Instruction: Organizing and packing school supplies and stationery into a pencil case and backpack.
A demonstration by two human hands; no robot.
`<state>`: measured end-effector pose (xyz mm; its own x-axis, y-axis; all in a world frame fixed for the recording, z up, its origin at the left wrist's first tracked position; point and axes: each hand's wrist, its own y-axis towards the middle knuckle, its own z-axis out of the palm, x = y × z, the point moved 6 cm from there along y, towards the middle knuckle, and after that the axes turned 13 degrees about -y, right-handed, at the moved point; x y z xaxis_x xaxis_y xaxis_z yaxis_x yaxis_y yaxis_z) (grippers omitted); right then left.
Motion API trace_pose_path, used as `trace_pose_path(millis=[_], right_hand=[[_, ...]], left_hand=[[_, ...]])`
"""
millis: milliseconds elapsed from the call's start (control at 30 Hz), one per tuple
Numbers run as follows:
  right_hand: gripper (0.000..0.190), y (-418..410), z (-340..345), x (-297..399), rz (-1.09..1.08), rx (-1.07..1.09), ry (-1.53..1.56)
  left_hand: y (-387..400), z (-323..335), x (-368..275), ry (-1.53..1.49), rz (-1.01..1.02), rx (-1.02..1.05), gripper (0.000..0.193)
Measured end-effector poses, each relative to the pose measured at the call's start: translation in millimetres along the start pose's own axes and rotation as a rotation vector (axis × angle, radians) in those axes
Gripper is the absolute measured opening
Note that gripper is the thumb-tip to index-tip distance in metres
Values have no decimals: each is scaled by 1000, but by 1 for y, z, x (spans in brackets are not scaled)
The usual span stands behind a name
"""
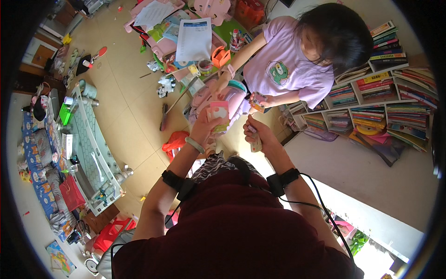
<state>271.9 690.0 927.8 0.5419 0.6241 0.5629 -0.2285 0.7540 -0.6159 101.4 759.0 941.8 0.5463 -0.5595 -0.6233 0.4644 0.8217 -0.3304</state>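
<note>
My left hand [204,127] grips a few small pink and green cards or packets [219,113], tilted up in front of me. To its right, my right hand [259,134] is curled around a small flat pale object [256,144], possibly a stack of cards; the fingers hide much of it. A pink bag [230,97] lies just beyond my left hand. Across from me stands a person in a lilac T-shirt [289,66]. One of that person's hands [220,85] reaches over the bag, and the other holds small patterned cards [259,99].
A cluttered pink table [163,48] bears papers [194,40] and an orange container [220,56]. A broom [164,117], a toy robot [166,85] and a red plastic bag [174,143] are on the tiled floor. Bookshelves [374,104] stand right; a glass-topped table [94,150] is left.
</note>
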Motion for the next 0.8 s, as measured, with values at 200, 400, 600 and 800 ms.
trace_pose_path(millis=[200,400,600,800], right_hand=[[25,-3,-3,1,2,-34,-10],[28,-6,-4,2,7,-94,-41],[28,-8,-6,2,13,-96,-34],[26,-5,-11,1,-11,-29,10]], left_hand=[[8,-2,9,4,5,-29,51],[21,1,10,-5,35,19,63],[16,14,6,-78,-82,23,60],[14,10,10,-34,-112,78,50]])
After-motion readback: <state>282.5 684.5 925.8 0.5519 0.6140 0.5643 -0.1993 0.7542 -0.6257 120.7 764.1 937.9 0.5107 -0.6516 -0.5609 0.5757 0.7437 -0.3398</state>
